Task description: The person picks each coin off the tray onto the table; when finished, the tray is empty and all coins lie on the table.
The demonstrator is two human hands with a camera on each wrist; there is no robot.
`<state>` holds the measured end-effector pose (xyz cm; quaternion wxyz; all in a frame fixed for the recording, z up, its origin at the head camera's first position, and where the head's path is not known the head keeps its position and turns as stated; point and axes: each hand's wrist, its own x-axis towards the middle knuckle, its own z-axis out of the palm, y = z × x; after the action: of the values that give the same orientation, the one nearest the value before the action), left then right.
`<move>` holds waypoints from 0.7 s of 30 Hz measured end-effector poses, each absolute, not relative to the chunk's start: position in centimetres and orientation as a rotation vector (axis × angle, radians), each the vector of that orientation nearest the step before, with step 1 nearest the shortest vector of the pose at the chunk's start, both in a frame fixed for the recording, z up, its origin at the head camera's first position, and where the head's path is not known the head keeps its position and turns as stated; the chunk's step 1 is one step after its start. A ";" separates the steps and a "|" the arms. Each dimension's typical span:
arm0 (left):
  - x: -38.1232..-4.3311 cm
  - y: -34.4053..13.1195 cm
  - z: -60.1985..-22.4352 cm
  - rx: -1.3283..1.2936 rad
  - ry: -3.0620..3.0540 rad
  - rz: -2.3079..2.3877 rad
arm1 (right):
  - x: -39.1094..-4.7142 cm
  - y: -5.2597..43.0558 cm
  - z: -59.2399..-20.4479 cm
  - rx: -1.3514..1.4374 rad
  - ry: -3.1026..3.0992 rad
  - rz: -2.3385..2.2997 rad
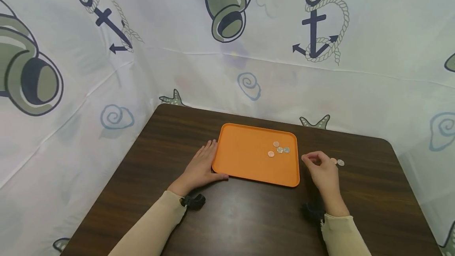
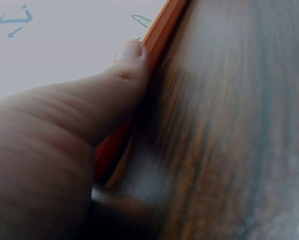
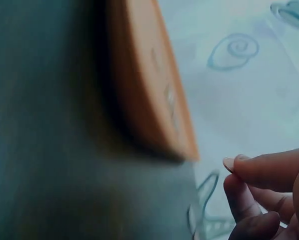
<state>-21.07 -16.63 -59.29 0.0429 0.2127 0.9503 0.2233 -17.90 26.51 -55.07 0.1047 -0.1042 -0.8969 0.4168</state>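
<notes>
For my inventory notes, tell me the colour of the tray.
The tray is orange; it shows best in the head view.

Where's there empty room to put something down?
On the orange tray, between the left hand and the four coins. On the wooden table, between the two sleeves, this side of the tray. Right of the two coins. It's crowded at the tray's right, where the right hand pinches another coin close by those two.
</notes>
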 end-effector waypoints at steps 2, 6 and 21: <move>-21.1 -16.6 -59.5 0.660 2.909 0.681 | -17.2 28.0 -55.7 -0.381 -2.685 1.226; -21.1 -16.5 -59.6 0.671 2.906 0.662 | -16.4 30.5 -57.0 -0.521 -2.738 1.338; -21.1 -16.5 -59.3 0.677 2.914 0.690 | -17.9 31.7 -58.0 -0.445 -2.759 1.303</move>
<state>-21.12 -16.46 -59.32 0.0356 0.2203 0.9486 0.2246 -17.85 31.74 -57.97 0.0290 -0.1443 -0.8943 0.4225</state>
